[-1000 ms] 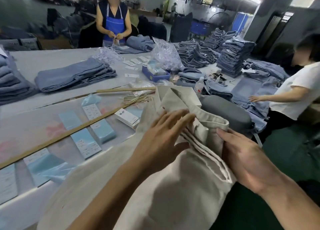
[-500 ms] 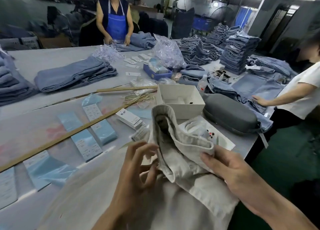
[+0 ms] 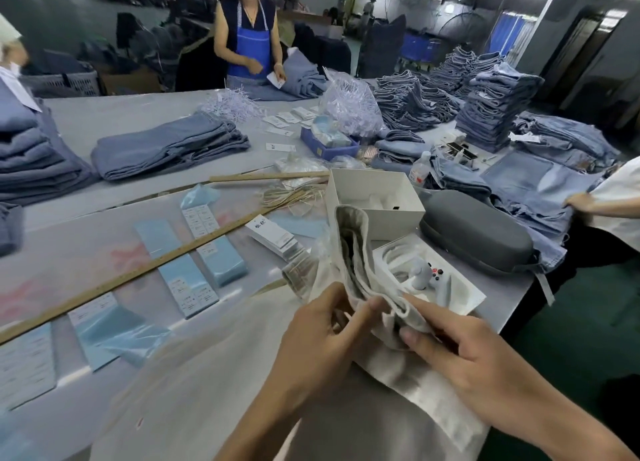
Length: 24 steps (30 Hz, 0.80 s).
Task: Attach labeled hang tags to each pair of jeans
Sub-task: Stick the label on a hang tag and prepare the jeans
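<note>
A: While both hands worked the cloth, what was it like?
B: Off-white jeans (image 3: 349,249), coarse woven twill, thick stitched waistband folded upright over the grey table (image 3: 104,121) edge, rest draped flat toward the wearer.
A: Fingers?
B: Left hand (image 3: 322,336) curled, thumb and forefinger pinching the waistband fold. Right hand (image 3: 460,353) gripped the same fold from the other side, thumb underneath, fingers close together.
A: Tags?
B: White card hang tags (image 3: 273,237) stacked just left of the jeans, beside a long wooden ruler (image 3: 145,270).
A: Change?
B: Half a second before, left fingers were spread, loose; waistband stood lower, further left. White box (image 3: 377,200) unmoved.
</note>
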{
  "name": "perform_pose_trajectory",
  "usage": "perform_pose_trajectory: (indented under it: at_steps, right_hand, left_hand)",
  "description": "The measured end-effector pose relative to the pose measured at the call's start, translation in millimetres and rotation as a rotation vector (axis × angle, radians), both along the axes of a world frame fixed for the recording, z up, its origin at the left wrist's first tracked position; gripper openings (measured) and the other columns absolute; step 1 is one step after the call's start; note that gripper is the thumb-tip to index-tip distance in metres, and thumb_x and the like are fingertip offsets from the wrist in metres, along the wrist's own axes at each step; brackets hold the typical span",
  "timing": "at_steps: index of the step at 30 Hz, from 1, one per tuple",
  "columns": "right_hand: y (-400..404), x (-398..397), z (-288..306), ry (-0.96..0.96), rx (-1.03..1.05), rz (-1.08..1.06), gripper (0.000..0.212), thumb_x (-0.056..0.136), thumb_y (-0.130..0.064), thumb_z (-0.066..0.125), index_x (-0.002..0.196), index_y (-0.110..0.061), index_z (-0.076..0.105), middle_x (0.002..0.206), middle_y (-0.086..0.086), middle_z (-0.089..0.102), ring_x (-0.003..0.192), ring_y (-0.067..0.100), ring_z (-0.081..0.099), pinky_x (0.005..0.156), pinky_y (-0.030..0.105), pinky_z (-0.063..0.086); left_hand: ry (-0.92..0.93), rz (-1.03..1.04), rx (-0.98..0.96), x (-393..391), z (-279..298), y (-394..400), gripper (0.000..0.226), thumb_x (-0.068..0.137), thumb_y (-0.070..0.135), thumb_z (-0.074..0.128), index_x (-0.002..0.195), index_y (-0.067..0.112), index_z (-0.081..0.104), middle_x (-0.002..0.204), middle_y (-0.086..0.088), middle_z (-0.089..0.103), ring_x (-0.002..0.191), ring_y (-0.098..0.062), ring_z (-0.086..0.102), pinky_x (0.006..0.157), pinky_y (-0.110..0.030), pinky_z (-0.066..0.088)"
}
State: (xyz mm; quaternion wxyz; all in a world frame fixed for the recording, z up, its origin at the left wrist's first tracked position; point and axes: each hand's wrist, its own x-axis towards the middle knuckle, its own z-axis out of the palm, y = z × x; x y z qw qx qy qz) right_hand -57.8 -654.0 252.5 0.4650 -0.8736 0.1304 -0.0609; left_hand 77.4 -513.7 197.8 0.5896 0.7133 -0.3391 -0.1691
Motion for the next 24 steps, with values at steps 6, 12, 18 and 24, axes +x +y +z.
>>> perform_pose_trajectory:
  at_steps: [6,12,18,24]
  right_hand:
    - [-4.5,-3.0,1.9,-0.283,0.732,-0.284,0.028,0.091,-0.023,0.059,0.112,-0.026,0.076,0.122,0.006,0.073,0.116,0.021,0.068,0.088,0.031,0.058]
    - [-13.0,1.5,-0.5,-0.343,1.035,-0.544,0.039,0.091,-0.020,0.058,0.127,-0.007,0.065,0.126,0.017,0.069,0.115,0.030,0.069,0.090,0.044,0.056]
    - [-2.9,1.0,0.5,-0.327,0.891,-0.430,0.027,0.089,-0.022,0.060,0.109,-0.016,0.077,0.121,0.014,0.072,0.113,0.026,0.070,0.084,0.032,0.059]
    - [11.3,0.3,5.2,-0.330,0.819,-0.272,0.037,0.091,-0.020,0.053,0.124,-0.020,0.071,0.128,0.012,0.069,0.119,0.023,0.066,0.088,0.028,0.057]
  left_hand:
    - [0.706,-0.054,-0.277,4.7,1.8,7.5,0.029,0.068,0.010,0.060,0.091,0.000,0.075,0.095,-0.027,0.073,0.080,-0.036,0.069,0.073,-0.036,0.055]
    - [0.807,-0.006,-0.331,-1.2,-6.8,18.2,0.026,0.072,0.006,0.063,0.095,0.002,0.075,0.091,-0.029,0.071,0.074,-0.029,0.068,0.064,-0.032,0.055]
    - [0.502,0.213,-0.302,12.6,4.0,15.2,0.064,0.075,0.003,0.066,0.123,0.044,0.053,0.115,-0.009,0.069,0.098,-0.025,0.070,0.066,-0.028,0.058]
    - [-0.800,0.227,-0.086,40.5,38.8,4.0,0.041,0.090,0.025,0.070,0.129,0.024,0.057,0.135,-0.002,0.052,0.127,-0.020,0.047,0.104,-0.039,0.044]
